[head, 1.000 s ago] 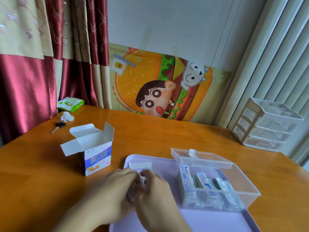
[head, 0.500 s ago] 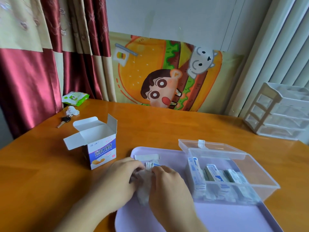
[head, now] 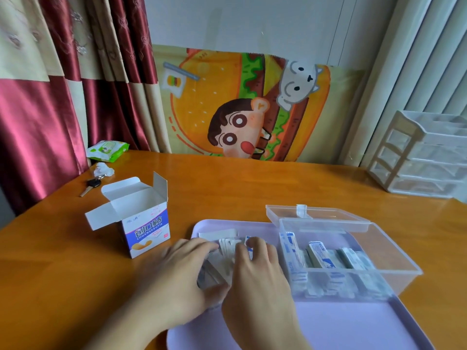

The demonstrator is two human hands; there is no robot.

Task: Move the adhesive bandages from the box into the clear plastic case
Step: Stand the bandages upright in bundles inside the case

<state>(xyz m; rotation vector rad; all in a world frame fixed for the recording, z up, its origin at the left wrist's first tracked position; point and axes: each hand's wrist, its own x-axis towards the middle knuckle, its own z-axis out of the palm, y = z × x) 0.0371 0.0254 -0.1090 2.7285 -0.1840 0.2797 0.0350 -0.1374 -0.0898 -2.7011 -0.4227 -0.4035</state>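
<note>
- Two hands meet over the near left part of a lilac tray (head: pixel 353 324), both on a fanned stack of wrapped bandages (head: pixel 228 251) lying on the tray.
- Left hand (head: pixel 177 276) lies palm down at the stack's left side, fingers close together and reaching onto its far edge, thumb tucked against the near end; whether it truly pinches the stack I cannot tell.
- Right hand (head: pixel 257 281) covers the stack's right side, fingers bent over it, their tips on a blue-and-white wrapper; the exact grip is hidden.
- One loose white strip (head: pixel 218 233) lies on the tray just beyond the fingertips.
- Right of the hands, on the same tray, stands the clear plastic case (head: pixel 394 263), its lid (head: pixel 316 215) swung open to the far side; many blue-and-white wrapped bandages stand and lie inside it.
- Left of the tray, on the wooden table (head: pixel 63 274), stands the bandage box (head: pixel 144 231) with its top flaps open; its inside is not visible.
- Farther left lie a key (head: pixel 91 185), a crumpled white tissue (head: pixel 103 169) and a green wipes pack (head: pixel 108 149).
- Far right stands a white drawer organiser (head: pixel 424 152).
- Against the far wall leans a cartoon burger cloth (head: pixel 240 104), with red-and-cream curtains (head: pixel 63 84) on the left.
</note>
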